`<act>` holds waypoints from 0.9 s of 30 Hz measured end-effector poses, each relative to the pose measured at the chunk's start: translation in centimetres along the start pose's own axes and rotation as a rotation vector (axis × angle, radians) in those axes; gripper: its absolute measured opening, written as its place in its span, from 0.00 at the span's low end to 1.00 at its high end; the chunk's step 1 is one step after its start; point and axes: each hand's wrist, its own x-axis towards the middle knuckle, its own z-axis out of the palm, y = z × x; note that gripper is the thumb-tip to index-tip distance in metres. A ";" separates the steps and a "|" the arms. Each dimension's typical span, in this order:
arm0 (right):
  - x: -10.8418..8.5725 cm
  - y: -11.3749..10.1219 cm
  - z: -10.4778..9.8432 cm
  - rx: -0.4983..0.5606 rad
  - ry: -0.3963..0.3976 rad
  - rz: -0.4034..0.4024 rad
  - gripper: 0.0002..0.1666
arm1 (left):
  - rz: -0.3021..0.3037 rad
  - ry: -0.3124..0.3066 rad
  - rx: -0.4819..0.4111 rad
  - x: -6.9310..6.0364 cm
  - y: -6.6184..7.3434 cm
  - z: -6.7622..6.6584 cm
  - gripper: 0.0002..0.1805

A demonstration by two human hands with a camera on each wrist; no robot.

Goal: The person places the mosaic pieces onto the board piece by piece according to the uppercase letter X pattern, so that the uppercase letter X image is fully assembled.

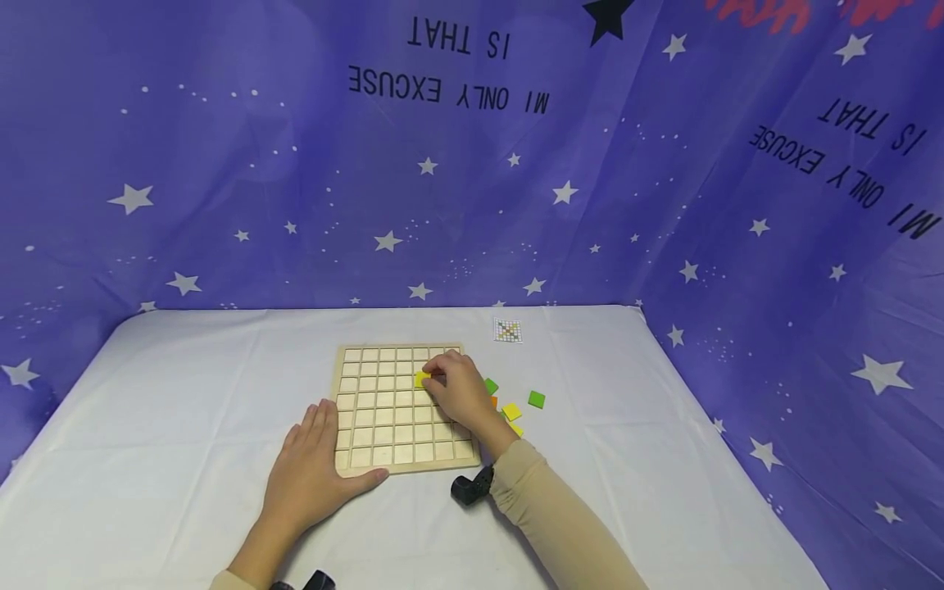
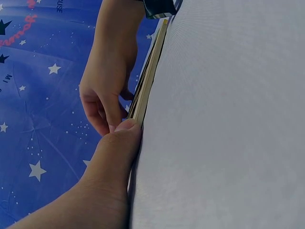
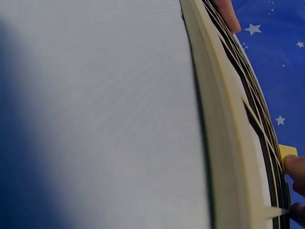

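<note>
A light wooden grid board [image 1: 384,415] with square cells lies on the white table. My right hand [image 1: 463,393] pinches a yellow square tile [image 1: 423,379] over a cell in the upper right part of the board. In the right wrist view the same yellow tile [image 3: 288,151] sticks out beyond the fingertips [image 3: 294,164]; whether it touches the board is unclear. My left hand [image 1: 310,467] rests against the board's left edge, fingers straight, with the thumb along the near left corner. The left wrist view shows that thumb [image 2: 125,129] at the board's edge [image 2: 151,71].
Right of the board lie loose tiles: a green one [image 1: 537,400], a yellow one [image 1: 512,411] and others partly hidden by the right hand. A small printed pattern card [image 1: 508,330] lies near the far edge. Purple star-printed cloth [image 1: 354,205] hangs behind the table.
</note>
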 end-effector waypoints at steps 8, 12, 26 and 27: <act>-0.1 -0.1 0.0 -0.031 -0.002 -0.021 0.10 | 0.002 0.002 0.000 -0.1 0.1 -0.1 0.76; -0.3 -0.1 -0.1 -0.066 0.015 -0.048 0.11 | 0.004 0.005 -0.001 -0.1 0.2 -0.1 0.76; -1.9 3.2 -3.2 0.003 0.063 0.042 0.13 | -0.009 -0.015 -0.006 0.0 0.0 0.0 0.78; -2.1 3.7 -3.6 0.007 0.065 0.061 0.12 | -0.008 -0.014 -0.005 0.0 0.0 0.0 0.78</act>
